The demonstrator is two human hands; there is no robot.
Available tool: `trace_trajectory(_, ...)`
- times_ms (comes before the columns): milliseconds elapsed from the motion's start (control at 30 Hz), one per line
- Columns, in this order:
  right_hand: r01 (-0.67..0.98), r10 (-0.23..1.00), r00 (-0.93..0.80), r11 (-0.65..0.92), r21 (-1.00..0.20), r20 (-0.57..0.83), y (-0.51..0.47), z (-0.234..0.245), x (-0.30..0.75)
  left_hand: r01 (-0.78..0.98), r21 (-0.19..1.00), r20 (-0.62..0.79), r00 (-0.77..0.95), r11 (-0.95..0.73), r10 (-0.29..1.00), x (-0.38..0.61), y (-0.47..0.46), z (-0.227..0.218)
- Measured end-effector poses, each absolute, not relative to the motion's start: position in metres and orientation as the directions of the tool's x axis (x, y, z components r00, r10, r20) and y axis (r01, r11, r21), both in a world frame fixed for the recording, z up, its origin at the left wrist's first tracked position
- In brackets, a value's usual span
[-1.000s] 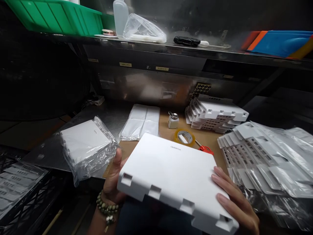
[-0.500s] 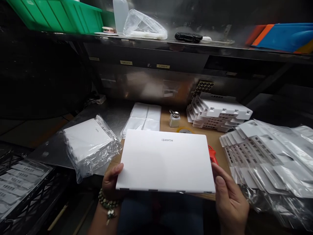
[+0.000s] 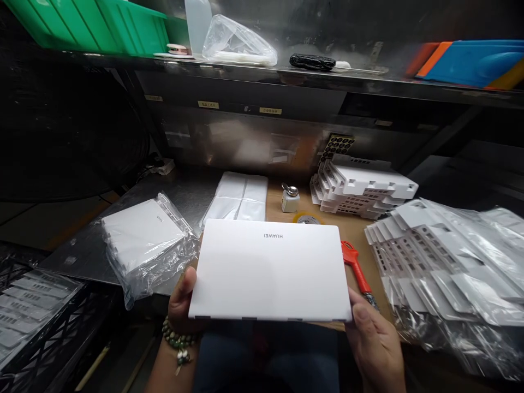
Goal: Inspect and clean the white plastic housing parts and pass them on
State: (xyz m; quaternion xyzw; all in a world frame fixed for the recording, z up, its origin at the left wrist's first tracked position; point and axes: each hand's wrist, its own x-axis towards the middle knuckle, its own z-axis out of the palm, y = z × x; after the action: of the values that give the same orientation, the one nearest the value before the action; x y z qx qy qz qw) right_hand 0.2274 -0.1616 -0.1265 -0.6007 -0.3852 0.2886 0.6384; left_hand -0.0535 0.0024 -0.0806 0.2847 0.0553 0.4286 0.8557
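A white plastic cover panel (image 3: 268,275) printed HUAWEI is held level in front of me, its lettering upside down from my side. Small dark notches show along its near edge. My left hand (image 3: 183,300) grips the left end, thumb at the edge and a beaded bracelet on the wrist; its other fingers are hidden underneath. At the right end, my right hand (image 3: 374,338) pinches the near corner, with its thumb along the side. Just past that corner lies a red-handled brush (image 3: 358,267) on the brown board.
Bagged white covers (image 3: 143,229) lie left; stacked panels (image 3: 368,185) and plastic-wrapped panels (image 3: 442,262) stand right. Behind are flat white bags (image 3: 241,191), a pump bottle (image 3: 290,202) and yellow tape (image 3: 308,217). A shelf (image 3: 245,71) with a green bin (image 3: 94,27) crosses above.
Both hands and the panel have shifted slightly left in view. More of the red-handled brush now shows beside the panel's right end.
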Motion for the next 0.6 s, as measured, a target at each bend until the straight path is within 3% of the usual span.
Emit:
trace_trajectory(133, 0.096, 0.831, 0.545, 0.076, -0.993, 0.116, -0.163, -0.123, 0.225, -0.699, 0.439, 0.216, 0.692, 0.564, 0.689, -0.059, 0.003, -0.087)
trace_trajectory(267, 0.114, 0.819, 0.558, 0.084, -0.990, 0.134, -0.163, -0.120, 0.225, -0.688, 0.446, 0.114, 0.677, 0.572, 0.727, -0.068, 0.003, -0.096)
trace_trajectory(467, 0.143, 0.823, 0.544, 0.104, -0.984, 0.166, -0.162, -0.107, 0.220, -0.612, 0.535, -0.215, 0.569, 0.583, 0.794, -0.097, 0.007, -0.129)
trace_trajectory(600, 0.130, 0.863, 0.480, 0.106, -0.986, 0.156, -0.157, -0.094, 0.214, -0.492, 0.715, -0.332, 0.388, 0.498, 0.860, -0.102, 0.012, -0.127)
